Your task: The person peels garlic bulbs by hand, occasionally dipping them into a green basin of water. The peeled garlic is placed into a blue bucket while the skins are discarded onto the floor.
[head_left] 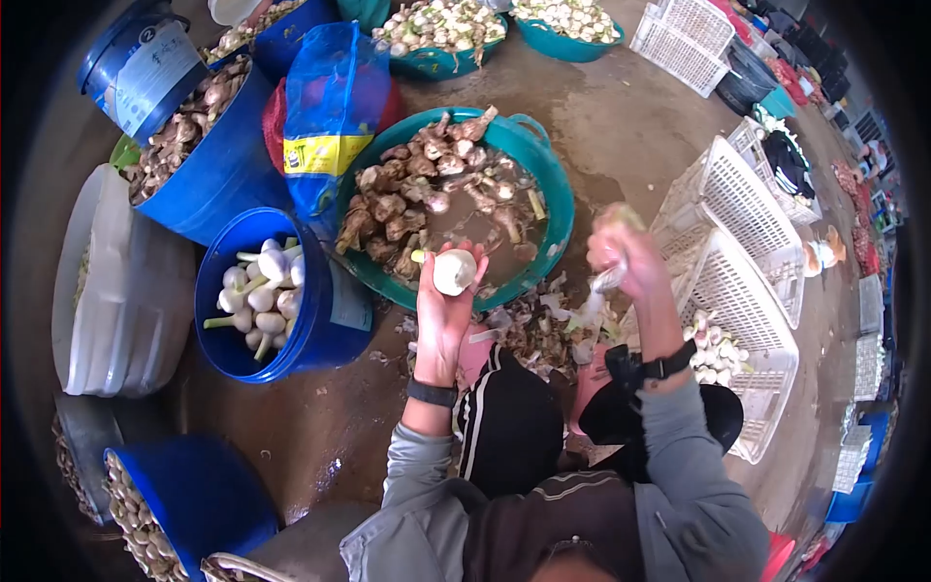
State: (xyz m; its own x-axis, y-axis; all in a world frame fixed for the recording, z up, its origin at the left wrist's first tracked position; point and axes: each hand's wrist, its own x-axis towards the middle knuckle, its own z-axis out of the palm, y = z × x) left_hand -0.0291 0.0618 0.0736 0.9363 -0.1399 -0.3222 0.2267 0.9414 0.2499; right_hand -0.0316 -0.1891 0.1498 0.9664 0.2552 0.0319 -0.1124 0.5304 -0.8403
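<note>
Grey sleeves [679,456] reach out over dark knees. Just past them the left hand [441,310] is wrapped round a bulb [454,272], fingers closed on its lower half; the bulb is clean and white and hangs over the near rim of the basin [558,209]. The right hand [628,260] is raised beside it and blurred. Something pale trails from it, but whether the fingers are clamped or loose I cannot tell.

Below the hands, peels [538,330] lie in a heap on the wet ground. To the left, a bucket [315,330] holds a fair layer of white bulbs, well short of its rim. To the right, a crate [766,388] has a small cluster of white ones in one corner.

The basin has many brown, muddy bulbs sitting in water, and the tub [228,165] behind the bucket is heaped with more. By that count the cleaned share looks small and most of the pile is left. Farther off, two more basins [436,66] are piled high.
</note>
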